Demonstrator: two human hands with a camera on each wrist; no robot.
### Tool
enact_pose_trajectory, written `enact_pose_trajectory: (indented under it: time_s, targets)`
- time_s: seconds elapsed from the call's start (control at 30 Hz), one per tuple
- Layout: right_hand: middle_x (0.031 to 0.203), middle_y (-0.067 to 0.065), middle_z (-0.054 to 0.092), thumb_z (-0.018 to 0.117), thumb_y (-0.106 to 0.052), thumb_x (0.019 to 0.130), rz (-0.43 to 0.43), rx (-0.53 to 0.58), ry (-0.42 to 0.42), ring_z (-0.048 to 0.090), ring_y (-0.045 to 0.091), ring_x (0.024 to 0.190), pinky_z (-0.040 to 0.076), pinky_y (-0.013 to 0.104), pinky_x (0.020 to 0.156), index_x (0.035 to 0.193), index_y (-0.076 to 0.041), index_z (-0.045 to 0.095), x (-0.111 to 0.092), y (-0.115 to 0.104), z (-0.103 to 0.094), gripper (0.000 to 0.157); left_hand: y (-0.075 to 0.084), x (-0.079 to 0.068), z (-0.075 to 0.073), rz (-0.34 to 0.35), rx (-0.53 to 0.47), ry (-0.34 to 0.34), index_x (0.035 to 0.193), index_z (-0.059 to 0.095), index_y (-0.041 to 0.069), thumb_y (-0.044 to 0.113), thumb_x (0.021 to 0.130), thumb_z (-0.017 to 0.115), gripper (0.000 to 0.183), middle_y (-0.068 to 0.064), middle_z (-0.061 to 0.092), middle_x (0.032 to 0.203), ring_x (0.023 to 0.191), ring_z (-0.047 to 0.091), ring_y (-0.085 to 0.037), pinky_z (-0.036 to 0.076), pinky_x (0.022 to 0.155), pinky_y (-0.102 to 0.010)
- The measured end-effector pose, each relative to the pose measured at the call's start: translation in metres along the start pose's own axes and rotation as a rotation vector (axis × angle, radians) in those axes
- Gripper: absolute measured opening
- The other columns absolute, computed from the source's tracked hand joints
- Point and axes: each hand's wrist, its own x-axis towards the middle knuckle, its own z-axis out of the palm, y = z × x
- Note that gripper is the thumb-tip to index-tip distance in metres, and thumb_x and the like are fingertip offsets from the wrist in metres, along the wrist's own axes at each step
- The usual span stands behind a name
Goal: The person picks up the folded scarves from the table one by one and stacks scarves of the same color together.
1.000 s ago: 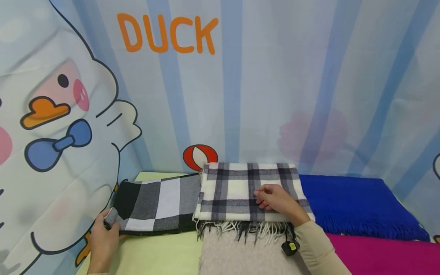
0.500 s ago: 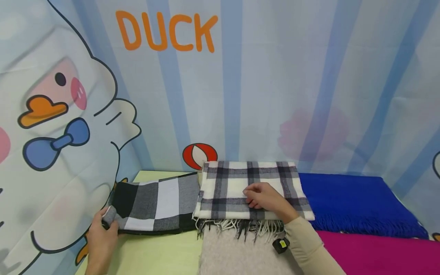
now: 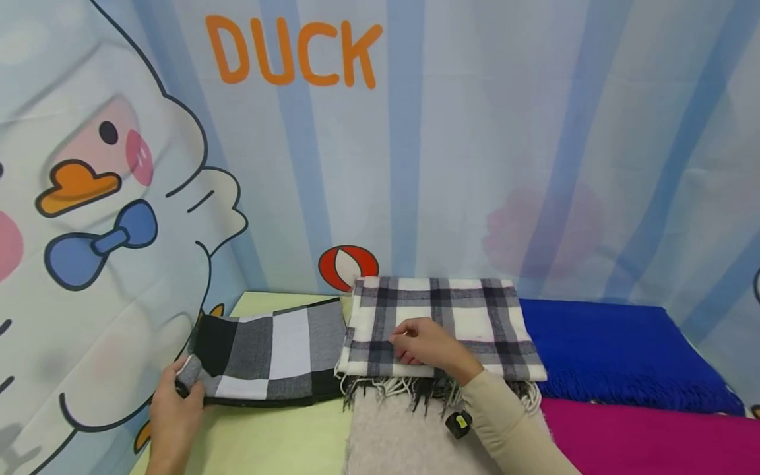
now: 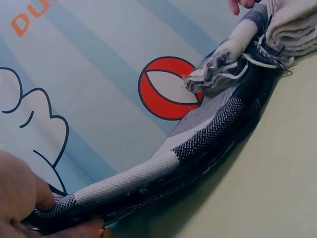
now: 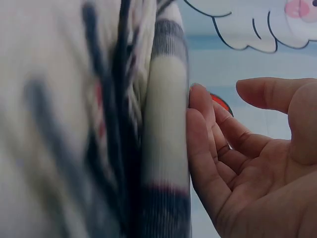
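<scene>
My left hand [image 3: 175, 419] pinches the left end of a folded black, grey and white checked scarf [image 3: 291, 349]. In the left wrist view, thumb and fingers clasp that scarf's thick layered edge [image 4: 129, 181], which slopes up off the table at the held end. The checked scarf's right end meets a folded white and grey plaid scarf [image 3: 410, 300] with fringe along its front. Over this plaid scarf is my right hand [image 3: 436, 346], fingers loosely bent. The right wrist view shows its thumb apart from the fingers [image 5: 198, 139], which are beside the plaid fold [image 5: 166, 119], nothing gripped.
A beige fuzzy cloth [image 3: 398, 435] lies in front of the plaid scarf. To the right are a fringed blue scarf [image 3: 600, 343] and a magenta cloth [image 3: 653, 439]. The table cover [image 3: 279, 435] is pale yellow-green. A printed duck curtain [image 3: 463, 132] stands behind.
My right hand has moved left across the plaid scarf, fingers still loosely bent. The left hand keeps its hold on the checked scarf's end, nearly in place.
</scene>
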Motion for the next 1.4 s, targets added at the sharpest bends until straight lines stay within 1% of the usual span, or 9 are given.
enact_pose_trajectory:
  time_s: [0.3, 0.53, 0.77, 0.9, 1.0, 1.1, 1.2, 1.3, 1.4]
  targets:
    - [0.096, 0.010, 0.071, 0.059, -0.024, 0.103, -0.032, 0.019, -0.110, 0.070, 0.022, 0.084, 0.059, 0.037, 0.076, 0.119, -0.002, 0.067, 0.007, -0.019, 0.030, 0.028, 0.003, -0.010, -0.004, 0.030, 0.031, 0.026, 0.153, 0.034, 0.002, 0.002, 0.096, 0.049, 0.059, -0.034, 0.043, 0.146, 0.126, 0.048, -0.051, 0.041, 0.102, -0.065]
    - [0.094, 0.012, 0.072, 0.061, -0.020, 0.101, -0.041, 0.048, -0.137, 0.070, 0.021, 0.081, 0.056, 0.032, 0.070, 0.114, 0.000, 0.068, 0.011, -0.029, 0.049, 0.025, 0.001, -0.016, -0.008, 0.032, 0.027, 0.026, 0.153, 0.034, 0.001, 0.001, 0.095, 0.049, 0.060, -0.034, 0.043, 0.147, 0.128, 0.047, -0.051, 0.039, 0.105, -0.065]
    - [0.097, 0.013, 0.072, 0.063, -0.022, 0.101, -0.065, 0.037, -0.159, 0.071, 0.025, 0.084, 0.057, 0.034, 0.071, 0.117, -0.001, 0.069, 0.011, -0.034, 0.060, 0.027, 0.002, -0.025, -0.017, 0.035, 0.049, 0.018, 0.154, 0.036, 0.006, 0.004, 0.096, 0.050, 0.059, -0.032, 0.046, 0.145, 0.126, 0.049, -0.049, 0.040, 0.100, -0.066]
    - [0.102, 0.012, 0.073, 0.063, -0.024, 0.101, -0.050, -0.001, -0.176, 0.071, 0.025, 0.087, 0.058, 0.036, 0.072, 0.123, -0.001, 0.068, 0.011, -0.038, 0.069, 0.032, 0.003, -0.032, -0.022, 0.080, 0.049, 0.019, 0.151, 0.037, 0.004, 0.002, 0.096, 0.051, 0.057, -0.033, 0.046, 0.146, 0.129, 0.047, -0.050, 0.039, 0.101, -0.066]
    - [0.102, 0.011, 0.073, 0.061, -0.025, 0.101, -0.051, -0.078, -0.184, 0.071, 0.023, 0.085, 0.058, 0.036, 0.070, 0.123, -0.003, 0.069, 0.009, -0.042, 0.076, 0.032, 0.004, -0.035, -0.025, 0.110, 0.060, 0.024, 0.151, 0.038, 0.002, 0.000, 0.095, 0.050, 0.057, -0.034, 0.045, 0.146, 0.131, 0.046, -0.052, 0.039, 0.103, -0.066]
    - [0.095, 0.011, 0.072, 0.061, -0.022, 0.100, -0.068, -0.147, -0.198, 0.069, 0.021, 0.077, 0.055, 0.033, 0.064, 0.117, -0.003, 0.072, 0.008, -0.044, 0.084, 0.028, 0.005, -0.039, -0.026, 0.111, 0.074, 0.025, 0.152, 0.037, 0.003, -0.001, 0.095, 0.050, 0.059, -0.034, 0.045, 0.147, 0.132, 0.046, -0.051, 0.039, 0.105, -0.066]
    - [0.079, 0.006, 0.068, 0.061, -0.020, 0.099, -0.078, -0.212, -0.203, 0.060, 0.016, 0.065, 0.047, 0.030, 0.059, 0.107, -0.005, 0.076, 0.007, -0.045, 0.092, 0.023, 0.005, -0.041, -0.028, 0.103, 0.081, 0.020, 0.152, 0.037, 0.002, -0.003, 0.094, 0.049, 0.059, -0.034, 0.044, 0.148, 0.134, 0.044, -0.052, 0.038, 0.106, -0.067]
    - [0.063, -0.002, 0.057, 0.061, -0.020, 0.099, -0.084, -0.274, -0.191, 0.049, 0.012, 0.058, 0.040, 0.029, 0.057, 0.094, -0.007, 0.077, 0.005, -0.045, 0.100, 0.021, 0.004, -0.044, -0.031, 0.093, 0.082, 0.010, 0.152, 0.036, 0.003, -0.003, 0.094, 0.049, 0.060, -0.034, 0.044, 0.148, 0.133, 0.045, -0.051, 0.040, 0.104, -0.066]
    - [0.054, -0.005, 0.044, 0.061, -0.019, 0.099, -0.089, -0.296, -0.177, 0.040, 0.011, 0.053, 0.034, 0.029, 0.054, 0.077, -0.007, 0.072, 0.004, -0.047, 0.106, 0.027, 0.004, -0.047, -0.035, 0.080, 0.091, 0.011, 0.152, 0.037, 0.004, -0.001, 0.095, 0.050, 0.059, -0.033, 0.046, 0.145, 0.126, 0.050, -0.049, 0.044, 0.098, -0.064]
